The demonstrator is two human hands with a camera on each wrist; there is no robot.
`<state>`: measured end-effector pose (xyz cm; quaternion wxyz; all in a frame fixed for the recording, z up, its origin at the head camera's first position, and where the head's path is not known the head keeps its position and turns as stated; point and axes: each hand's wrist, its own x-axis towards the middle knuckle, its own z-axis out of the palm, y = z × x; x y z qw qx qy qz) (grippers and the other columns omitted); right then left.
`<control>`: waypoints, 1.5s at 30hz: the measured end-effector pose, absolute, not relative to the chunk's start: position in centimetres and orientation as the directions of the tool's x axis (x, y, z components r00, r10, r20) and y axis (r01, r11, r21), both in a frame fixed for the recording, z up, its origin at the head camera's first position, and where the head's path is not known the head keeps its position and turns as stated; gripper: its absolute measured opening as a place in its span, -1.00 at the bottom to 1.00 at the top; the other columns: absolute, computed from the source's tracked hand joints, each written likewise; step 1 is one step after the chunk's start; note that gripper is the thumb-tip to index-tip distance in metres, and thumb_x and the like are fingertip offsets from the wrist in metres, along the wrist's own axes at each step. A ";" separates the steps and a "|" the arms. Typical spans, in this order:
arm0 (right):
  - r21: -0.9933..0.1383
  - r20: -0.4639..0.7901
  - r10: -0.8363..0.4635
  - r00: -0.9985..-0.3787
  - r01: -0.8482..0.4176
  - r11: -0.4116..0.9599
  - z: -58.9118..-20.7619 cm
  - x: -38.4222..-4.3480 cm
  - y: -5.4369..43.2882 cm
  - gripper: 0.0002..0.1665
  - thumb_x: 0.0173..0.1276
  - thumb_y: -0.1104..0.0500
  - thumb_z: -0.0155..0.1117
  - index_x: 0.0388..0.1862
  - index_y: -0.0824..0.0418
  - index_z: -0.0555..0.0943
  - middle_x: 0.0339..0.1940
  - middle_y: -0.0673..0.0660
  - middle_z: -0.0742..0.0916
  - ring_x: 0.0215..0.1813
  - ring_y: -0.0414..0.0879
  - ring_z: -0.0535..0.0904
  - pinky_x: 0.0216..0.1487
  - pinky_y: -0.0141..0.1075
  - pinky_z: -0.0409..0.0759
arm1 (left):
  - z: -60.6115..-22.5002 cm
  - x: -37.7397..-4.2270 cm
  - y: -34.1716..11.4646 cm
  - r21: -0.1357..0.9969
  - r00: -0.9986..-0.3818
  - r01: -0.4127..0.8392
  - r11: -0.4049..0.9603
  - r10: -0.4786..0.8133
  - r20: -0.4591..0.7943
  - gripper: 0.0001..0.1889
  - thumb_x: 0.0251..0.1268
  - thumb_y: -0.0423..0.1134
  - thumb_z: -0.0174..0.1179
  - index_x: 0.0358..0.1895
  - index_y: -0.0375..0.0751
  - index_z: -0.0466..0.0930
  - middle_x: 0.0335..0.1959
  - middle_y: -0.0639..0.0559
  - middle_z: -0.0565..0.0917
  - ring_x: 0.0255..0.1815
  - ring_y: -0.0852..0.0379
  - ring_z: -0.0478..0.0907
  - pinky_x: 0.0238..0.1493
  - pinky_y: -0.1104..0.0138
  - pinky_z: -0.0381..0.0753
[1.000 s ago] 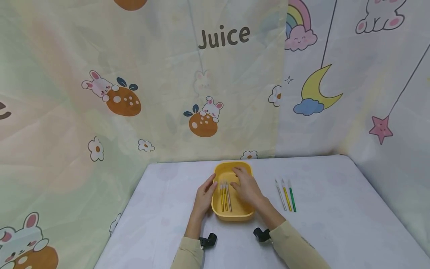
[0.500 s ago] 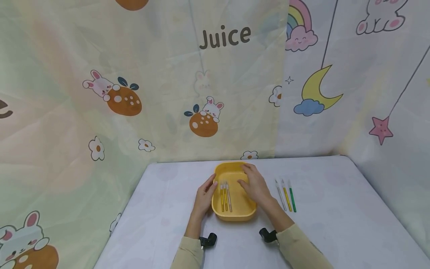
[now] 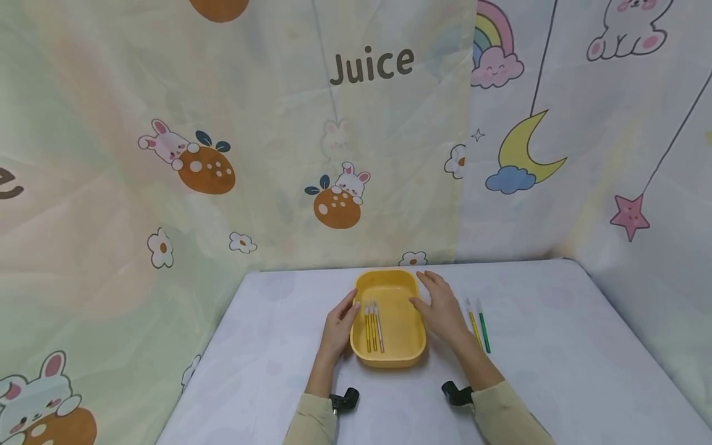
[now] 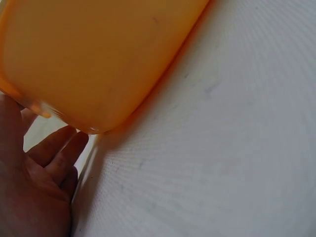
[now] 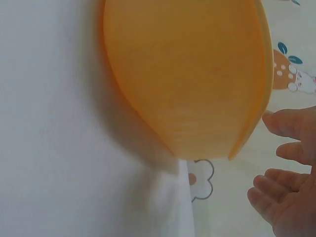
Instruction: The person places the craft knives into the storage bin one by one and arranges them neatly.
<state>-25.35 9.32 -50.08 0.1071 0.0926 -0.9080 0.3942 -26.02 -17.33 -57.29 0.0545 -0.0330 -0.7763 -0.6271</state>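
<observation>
A yellow tray with rounded corners lies on the table. Three slim sticks with pale pointed tips, like paintbrushes, lie side by side in its left half. My left hand holds the tray's left side, thumb at the rim; in the left wrist view its fingers touch the outer wall. Just past the right rim is my right hand, fingers spread and nothing in it. Its thumb comes right at the rim in the right wrist view.
Right of my right hand, a yellow stick and a green stick of the same slim kind lie on the white table. A printed cloth hangs behind the table's back edge.
My right hand has moved right, from over the tray to outside its right rim. A silver stick on the table, seen earlier, is now hidden behind that hand. My left hand stays in place.
</observation>
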 end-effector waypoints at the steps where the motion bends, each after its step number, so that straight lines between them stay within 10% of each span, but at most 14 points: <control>1: -0.699 0.262 -0.081 -0.962 -0.247 0.671 -50.2 -25.4 9.6 -0.18 0.47 0.09 0.39 0.61 0.21 0.32 0.62 0.32 0.35 0.63 0.30 0.22 0.61 0.27 0.24 | -57.3 -26.0 -17.3 0.970 -0.992 0.119 0.210 -0.016 0.125 -0.54 0.62 0.01 0.11 0.50 0.28 0.44 0.56 0.23 0.41 0.65 0.06 0.24 0.66 0.03 0.20; 45: -0.727 0.228 -0.014 -0.974 -0.180 0.663 -51.7 -26.3 14.9 -0.19 0.53 0.05 0.33 0.63 0.24 0.27 0.59 0.39 0.35 0.40 0.34 0.49 0.32 0.21 0.61 | -57.3 -26.2 -17.3 0.980 -0.993 0.120 0.157 0.001 0.121 -0.54 0.63 -0.04 0.11 0.51 0.21 0.45 0.56 0.18 0.42 0.64 0.06 0.26 0.64 0.06 0.25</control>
